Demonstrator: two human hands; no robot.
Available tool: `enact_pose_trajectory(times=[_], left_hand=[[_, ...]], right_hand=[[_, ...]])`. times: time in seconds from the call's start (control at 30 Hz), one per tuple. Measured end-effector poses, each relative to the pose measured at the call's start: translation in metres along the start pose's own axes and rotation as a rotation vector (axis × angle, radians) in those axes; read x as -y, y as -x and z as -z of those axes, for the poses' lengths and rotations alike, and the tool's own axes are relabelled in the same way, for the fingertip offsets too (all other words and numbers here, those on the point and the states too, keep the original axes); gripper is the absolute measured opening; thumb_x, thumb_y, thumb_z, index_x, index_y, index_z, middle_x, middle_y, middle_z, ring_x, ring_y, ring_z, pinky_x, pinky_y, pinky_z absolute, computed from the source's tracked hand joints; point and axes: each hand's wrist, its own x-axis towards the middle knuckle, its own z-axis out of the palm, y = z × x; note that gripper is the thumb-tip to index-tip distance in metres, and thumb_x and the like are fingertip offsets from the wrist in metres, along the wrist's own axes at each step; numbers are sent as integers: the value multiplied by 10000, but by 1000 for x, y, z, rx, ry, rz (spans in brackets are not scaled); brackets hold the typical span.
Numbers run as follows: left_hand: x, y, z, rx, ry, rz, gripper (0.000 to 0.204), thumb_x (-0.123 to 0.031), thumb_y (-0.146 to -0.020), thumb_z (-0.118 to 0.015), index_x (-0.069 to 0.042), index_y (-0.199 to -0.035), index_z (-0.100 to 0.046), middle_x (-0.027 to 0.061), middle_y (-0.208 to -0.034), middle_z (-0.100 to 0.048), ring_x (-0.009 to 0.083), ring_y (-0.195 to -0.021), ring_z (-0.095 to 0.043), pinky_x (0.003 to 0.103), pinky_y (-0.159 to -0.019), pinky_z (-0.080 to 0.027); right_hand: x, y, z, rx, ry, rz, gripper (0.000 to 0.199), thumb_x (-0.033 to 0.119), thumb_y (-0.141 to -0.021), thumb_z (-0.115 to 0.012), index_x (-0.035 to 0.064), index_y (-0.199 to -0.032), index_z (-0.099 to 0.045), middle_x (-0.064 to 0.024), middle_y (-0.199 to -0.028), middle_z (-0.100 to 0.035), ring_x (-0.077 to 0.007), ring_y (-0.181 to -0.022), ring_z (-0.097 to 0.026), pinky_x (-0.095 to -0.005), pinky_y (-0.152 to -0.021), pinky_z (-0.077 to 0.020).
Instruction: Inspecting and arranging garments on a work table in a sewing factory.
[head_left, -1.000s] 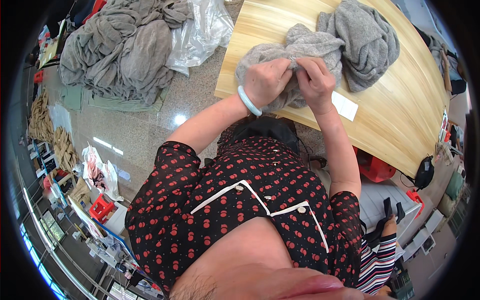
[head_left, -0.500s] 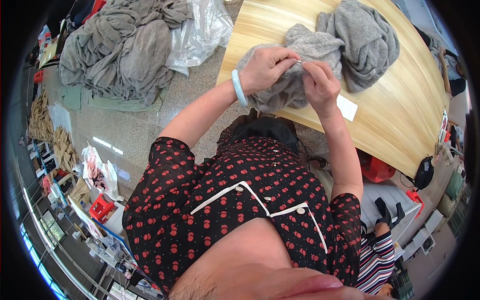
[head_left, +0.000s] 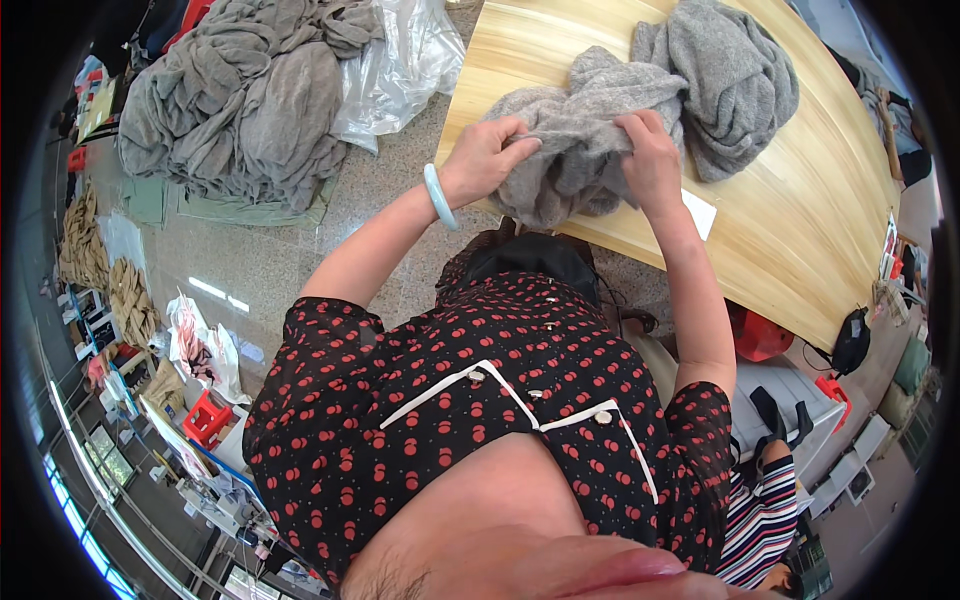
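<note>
Bunched grey knitted fabric (head_left: 570, 165) lies over the near left edge of the wooden table (head_left: 800, 220). My left hand (head_left: 487, 160), with a pale bangle (head_left: 440, 197) at the wrist, pinches the fabric's left part. A stretch of it runs taut across to my right hand (head_left: 650, 155), whose fingers are closed on it too. Right behind it, a second heap of grey knit (head_left: 730, 90) rests on the table. A white slip of paper (head_left: 699, 215) lies by my right wrist. The fingertips of both hands are partly hidden in the folds.
On the floor to the left sits a large pile of grey knit (head_left: 240, 110), with clear plastic sheeting (head_left: 400, 75) beside it. A red object (head_left: 760, 335) is under the table's near edge. At the lower right sits another person in striped clothing (head_left: 755, 520).
My hands were together at one small spot of the fabric. They have moved apart, the left one left and nearer, with the fabric now stretched between them.
</note>
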Motion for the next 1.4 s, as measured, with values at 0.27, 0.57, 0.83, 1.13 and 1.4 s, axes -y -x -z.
enact_pose_trajectory(times=[0.27,0.57,0.83,1.13,1.4], left_hand=[[31,14,15,-74,-349,-160,133,-141,-757,-571,-11,-789,-573,110,-621,-525,167,-543,-489,288,-521,-391],[-34,0,12,40,454,138,78,-62,-745,-529,-4,-766,-577,-26,-673,-527,29,-601,-457,192,-528,-383],[-32,-8,-9,76,647,281,25,-40,-734,-551,-32,-747,-570,-31,-678,-526,36,-573,-460,184,-503,-376],[-23,-16,-17,53,958,280,28,-85,-791,-569,-74,-776,-548,-21,-679,-529,40,-607,-470,167,-534,-373],[-24,-16,-30,4,963,226,58,-84,-792,-565,-48,-747,-561,-17,-673,-536,51,-598,-481,179,-542,-394]], right_hand=[[-30,18,5,155,-241,-326,240,13,-716,-522,38,-953,-554,-94,-794,-585,-173,-670,-563,-261,-612,-432],[-10,-2,70,90,-684,-457,185,25,-812,-481,-6,-980,-552,1,-849,-578,-43,-740,-511,-168,-637,-405],[29,8,46,274,-558,-251,209,33,-786,-492,-4,-978,-565,-41,-860,-588,-97,-776,-526,-218,-685,-423],[45,-3,43,452,-543,-313,248,121,-771,-548,8,-991,-565,-113,-845,-602,-128,-801,-547,-256,-706,-425],[58,-11,16,141,-388,-334,199,163,-732,-592,12,-859,-617,-121,-690,-613,-129,-604,-575,-256,-565,-442]])
